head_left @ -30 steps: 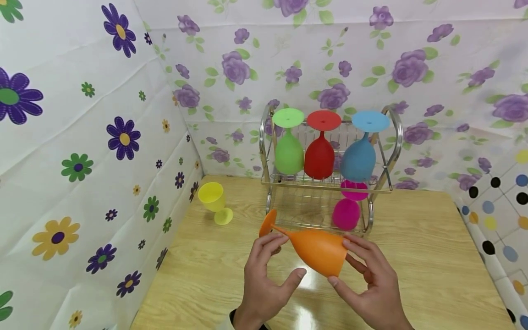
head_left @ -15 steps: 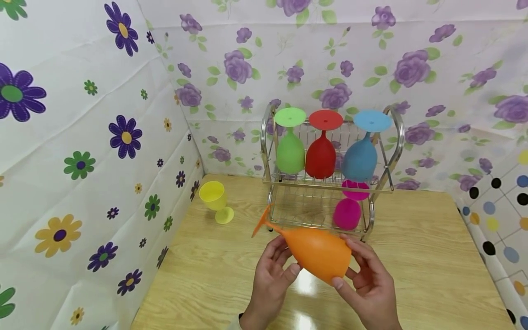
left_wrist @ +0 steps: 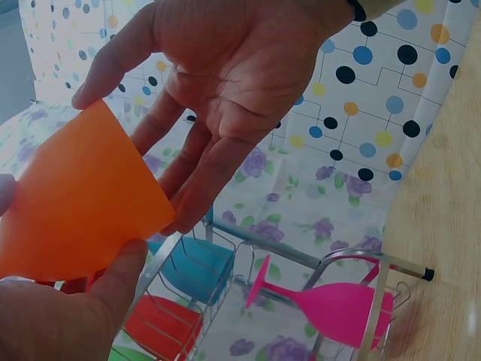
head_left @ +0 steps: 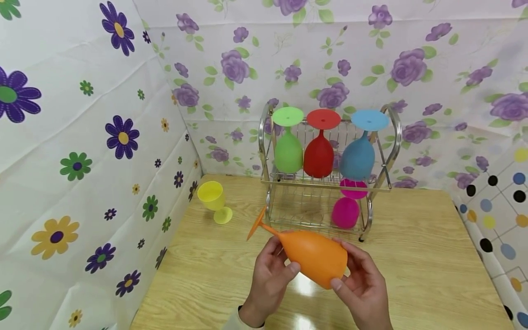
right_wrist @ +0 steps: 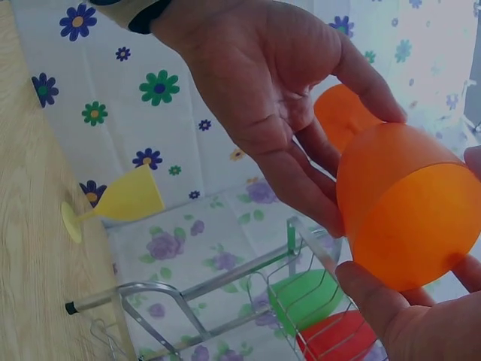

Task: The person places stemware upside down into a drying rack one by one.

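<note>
An orange plastic goblet (head_left: pixel 315 256) lies tilted sideways between both hands above the table, its foot to the left and its mouth to the right. My left hand (head_left: pixel 270 279) holds the lower bowl near the stem, thumb on the near side and fingers partly hidden behind. At the rim, my right hand (head_left: pixel 365 286) pinches the bowl between thumb and fingers. The right wrist view looks into the goblet's mouth (right_wrist: pixel 421 226). Beyond the hands, a metal rack (head_left: pixel 326 187) bears green (head_left: pixel 288 153), red (head_left: pixel 319 158) and blue (head_left: pixel 357 158) goblets upside down on its upper tier.
A magenta goblet (head_left: pixel 345 213) sits upside down at the right of the rack's lower tier. To the rack's left, a yellow goblet (head_left: pixel 211 196) stands on the wooden table (head_left: pixel 198 279). Flower-patterned sheets (head_left: pixel 235 36) enclose the back and left; a dotted sheet (head_left: pixel 501 220) borders the right.
My left hand has shifted from the goblet's stem onto its lower bowl. The goblet has moved slightly left and down, its foot now seen nearly edge-on. The right hand keeps its hold at the rim.
</note>
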{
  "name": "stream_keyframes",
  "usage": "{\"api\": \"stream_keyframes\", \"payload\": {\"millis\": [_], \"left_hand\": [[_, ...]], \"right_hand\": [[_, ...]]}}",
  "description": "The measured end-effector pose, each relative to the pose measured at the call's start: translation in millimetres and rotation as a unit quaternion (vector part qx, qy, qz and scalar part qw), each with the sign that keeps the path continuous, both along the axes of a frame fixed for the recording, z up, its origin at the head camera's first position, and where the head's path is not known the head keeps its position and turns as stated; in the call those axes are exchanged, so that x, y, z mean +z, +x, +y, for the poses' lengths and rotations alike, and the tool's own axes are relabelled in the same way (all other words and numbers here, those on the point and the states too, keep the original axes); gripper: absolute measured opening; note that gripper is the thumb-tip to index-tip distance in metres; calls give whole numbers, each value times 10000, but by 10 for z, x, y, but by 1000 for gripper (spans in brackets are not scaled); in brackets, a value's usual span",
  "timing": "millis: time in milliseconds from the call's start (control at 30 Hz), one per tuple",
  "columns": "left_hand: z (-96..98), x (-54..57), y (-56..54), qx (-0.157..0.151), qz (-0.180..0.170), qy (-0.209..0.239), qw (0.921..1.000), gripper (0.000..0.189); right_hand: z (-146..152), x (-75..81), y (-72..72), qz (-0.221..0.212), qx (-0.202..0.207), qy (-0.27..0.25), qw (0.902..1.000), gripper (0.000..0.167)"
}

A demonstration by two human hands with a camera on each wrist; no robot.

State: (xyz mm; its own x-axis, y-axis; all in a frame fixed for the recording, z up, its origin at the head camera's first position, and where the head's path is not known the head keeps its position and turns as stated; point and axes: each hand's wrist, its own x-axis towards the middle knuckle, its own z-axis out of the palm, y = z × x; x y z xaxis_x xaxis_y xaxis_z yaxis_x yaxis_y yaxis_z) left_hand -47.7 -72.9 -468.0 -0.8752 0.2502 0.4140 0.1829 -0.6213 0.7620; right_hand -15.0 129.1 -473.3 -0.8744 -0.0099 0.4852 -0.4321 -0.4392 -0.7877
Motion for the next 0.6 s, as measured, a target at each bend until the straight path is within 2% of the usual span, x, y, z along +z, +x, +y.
{"api": "stream_keyframes", "payload": {"millis": [200, 500, 600], "left_hand": [[-1, -3, -66, 63, -185, -232, 9995, 55], [3, 12, -207, 90, -8, -699, 9975, 55], [1, -6, -249, 146, 5, -912, 9957, 58]], "right_hand": [[45, -28, -82, 140, 60, 79, 9999, 68], [187, -79, -204, 243, -52, 380, 9990, 66], [261, -92, -243, 91, -213, 579, 9981, 64]]}}
